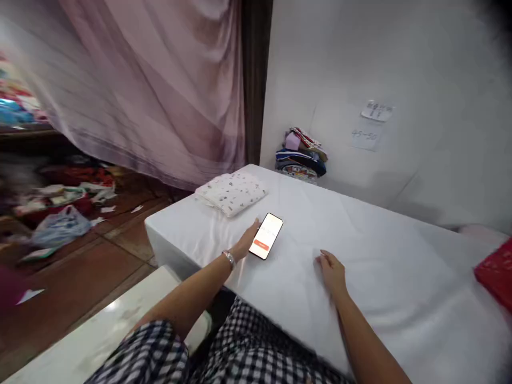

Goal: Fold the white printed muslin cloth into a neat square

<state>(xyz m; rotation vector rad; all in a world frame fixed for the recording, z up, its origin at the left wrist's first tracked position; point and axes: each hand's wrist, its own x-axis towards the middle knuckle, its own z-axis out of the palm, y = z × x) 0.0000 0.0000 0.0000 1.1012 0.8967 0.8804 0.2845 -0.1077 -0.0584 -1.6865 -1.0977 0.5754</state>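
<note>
My left hand (245,242) is closed around the left edge of a smartphone (267,233), its lit screen facing up with an orange-red button near the bottom. A silver bracelet (229,259) circles that wrist. Over the white-covered table (296,298), to the right of the phone, is my right hand (333,272), apart from it, with curled fingers; whether anything small sits in them is not clear. Beyond the phone lies a folded white cloth with a small print (232,193).
Folded fabrics (301,157) are stacked by the white wall at the table's far side. A pink curtain (172,80) hangs at the left. Red cloth (496,274) lies on the right. A plastic bag (62,228) and scraps litter the tiled floor. A pale bench (116,325) stands nearby.
</note>
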